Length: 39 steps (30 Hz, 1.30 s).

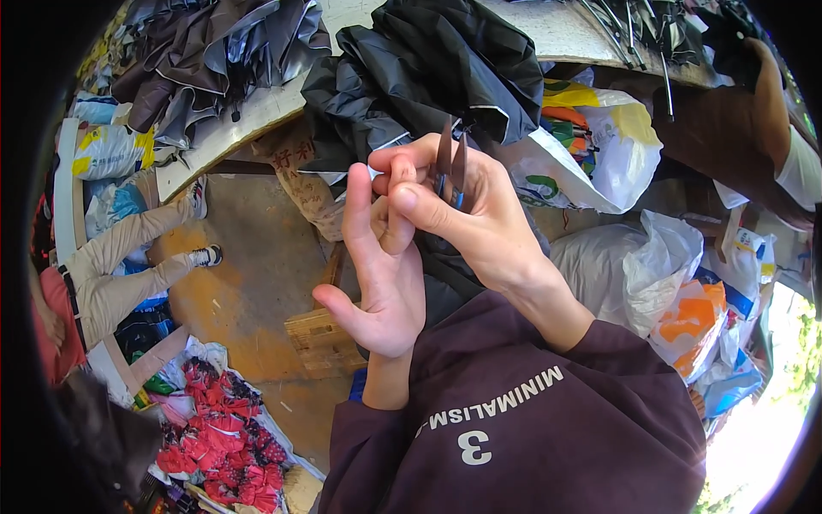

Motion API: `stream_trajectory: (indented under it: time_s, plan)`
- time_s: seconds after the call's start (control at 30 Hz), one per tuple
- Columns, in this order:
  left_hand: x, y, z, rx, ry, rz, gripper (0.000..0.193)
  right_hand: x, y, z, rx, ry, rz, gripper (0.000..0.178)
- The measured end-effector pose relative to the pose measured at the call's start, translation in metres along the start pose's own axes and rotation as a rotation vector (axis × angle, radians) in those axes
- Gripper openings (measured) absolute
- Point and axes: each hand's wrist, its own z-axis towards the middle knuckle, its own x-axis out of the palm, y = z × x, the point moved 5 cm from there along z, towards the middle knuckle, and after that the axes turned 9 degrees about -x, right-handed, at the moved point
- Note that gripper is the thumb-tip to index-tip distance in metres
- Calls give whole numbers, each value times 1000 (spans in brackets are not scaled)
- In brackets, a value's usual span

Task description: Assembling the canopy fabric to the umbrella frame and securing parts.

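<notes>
In front of my chest, my left hand [381, 283] is raised with its palm toward me. Its thumb and index finger stretch apart, while other fingers bend toward my right fingertips. My right hand [484, 218] keeps a small pair of scissors [444, 156] tucked in its grip, dark blades pointing up and slightly apart, a bit of blue showing at the handle. My right thumb and index finger meet the left fingers; anything tiny between them cannot be made out. Just beyond both hands, black umbrella cloth [437, 64] lies bunched on the table and hangs over its edge.
The pale worktable [205, 158] also bears dark folded umbrellas [214, 60] and metal umbrella ribs [629, 30]. Plastic bags [629, 265] crowd my right side. A wooden box [321, 338] stands below my left hand, near red patterned cloth [223, 433]. People sit at both sides.
</notes>
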Motion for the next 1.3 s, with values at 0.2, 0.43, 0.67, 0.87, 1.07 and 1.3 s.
stream_trajectory:
  time_s: [0.2,0.43,0.67,0.87,1.07,1.3]
  plan:
    - [-1,-4,3,2,16,-3,95,4,-1,-3,-31,-5,-13,31]
    - [-5,-6,2,-46,-105,118,101,7,-4,-2,-94,-9,-31,28]
    - [-1,1,-1,-51,-171,585,111,4,-10,0,-87,-168,44,24]
    - [2,8,3,85,-95,761,116,-5,-13,2,-77,-231,109,27]
    - [-2,6,-5,74,-64,882,113,-6,-14,8,72,-253,255,28]
    - [5,6,-8,43,-185,274,118,5,-10,3,35,-141,143,24]
